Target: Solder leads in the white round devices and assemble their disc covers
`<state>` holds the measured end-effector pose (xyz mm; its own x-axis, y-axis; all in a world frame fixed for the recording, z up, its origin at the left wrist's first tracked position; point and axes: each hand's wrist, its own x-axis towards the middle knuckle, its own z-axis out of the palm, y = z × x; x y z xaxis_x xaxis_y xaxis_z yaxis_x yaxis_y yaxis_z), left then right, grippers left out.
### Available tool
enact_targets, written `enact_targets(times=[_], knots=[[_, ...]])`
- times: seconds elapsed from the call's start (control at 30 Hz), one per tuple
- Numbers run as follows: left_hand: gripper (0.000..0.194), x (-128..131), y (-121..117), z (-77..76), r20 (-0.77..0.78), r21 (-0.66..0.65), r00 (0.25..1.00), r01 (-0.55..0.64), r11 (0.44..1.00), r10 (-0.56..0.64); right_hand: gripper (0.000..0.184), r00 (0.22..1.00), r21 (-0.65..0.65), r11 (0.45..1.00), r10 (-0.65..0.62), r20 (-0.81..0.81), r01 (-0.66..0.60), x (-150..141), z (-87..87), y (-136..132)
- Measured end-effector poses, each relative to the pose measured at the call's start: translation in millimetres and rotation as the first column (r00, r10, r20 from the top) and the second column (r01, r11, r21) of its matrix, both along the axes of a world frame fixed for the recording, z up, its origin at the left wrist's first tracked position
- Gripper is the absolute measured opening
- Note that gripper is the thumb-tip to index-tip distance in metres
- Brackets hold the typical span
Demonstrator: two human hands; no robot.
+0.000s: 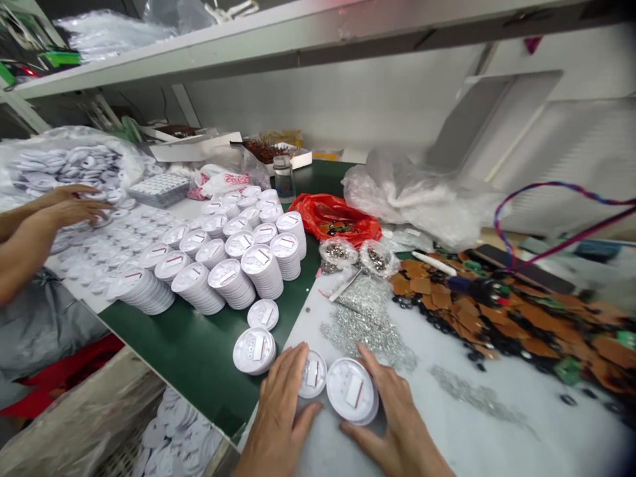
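My left hand (281,411) curves around the left side of a white round plastic cover (312,375), thumb and fingers at its edge. Beside it, my right hand (395,414) grips a short stack of white round plastic covers (350,391) between thumb and fingers. Each top cover bears a pale rectangular piece. Just left of my hands, a low stack of covers (254,350) and a smaller cover (263,314) lie on the green mat (209,351). Behind them rise several tall stacks of the same covers (231,281).
Loose small clear parts (368,321) cover the white sheet ahead. Brown boards (462,311) with black rings and an electric screwdriver (477,289) lie right. A red bag (332,222) stands behind. At left, a co-worker's hands (74,205) reach over white discs. A shelf (258,40) overhangs.
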<state>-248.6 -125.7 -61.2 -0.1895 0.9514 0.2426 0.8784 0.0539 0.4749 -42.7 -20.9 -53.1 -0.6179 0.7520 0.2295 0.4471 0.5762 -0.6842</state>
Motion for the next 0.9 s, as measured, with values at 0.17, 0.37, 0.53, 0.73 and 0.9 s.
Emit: enact_targets(times=[0.17,0.37,0.53,0.73,0.9], knots=[[0.085,8,-4,7.6,0.012,-0.014,1.000,-0.028,1.000,0.028,0.107,0.998,-0.059,0.997,0.057,0.004,-0.056,-2,0.8,4],[0.103,16,-2,16.5,0.036,-0.011,0.996,0.087,0.996,-0.086,0.085,0.993,-0.126,0.985,-0.119,-0.014,0.116,41,3.2,0],[0.119,24,18,21.6,0.043,-0.002,0.967,0.251,0.968,-0.251,0.085,0.987,0.000,0.988,-0.155,0.046,0.155,71,-6.7,-6],[0.112,29,28,20.5,0.024,-0.065,0.957,0.290,0.955,-0.289,0.100,0.992,0.115,0.989,-0.102,0.080,0.093,59,-8.7,-6],[0.111,26,24,20.0,0.010,-0.107,0.948,0.316,0.943,-0.317,0.095,0.995,0.172,0.981,-0.096,0.024,0.091,50,-1.9,-8]])
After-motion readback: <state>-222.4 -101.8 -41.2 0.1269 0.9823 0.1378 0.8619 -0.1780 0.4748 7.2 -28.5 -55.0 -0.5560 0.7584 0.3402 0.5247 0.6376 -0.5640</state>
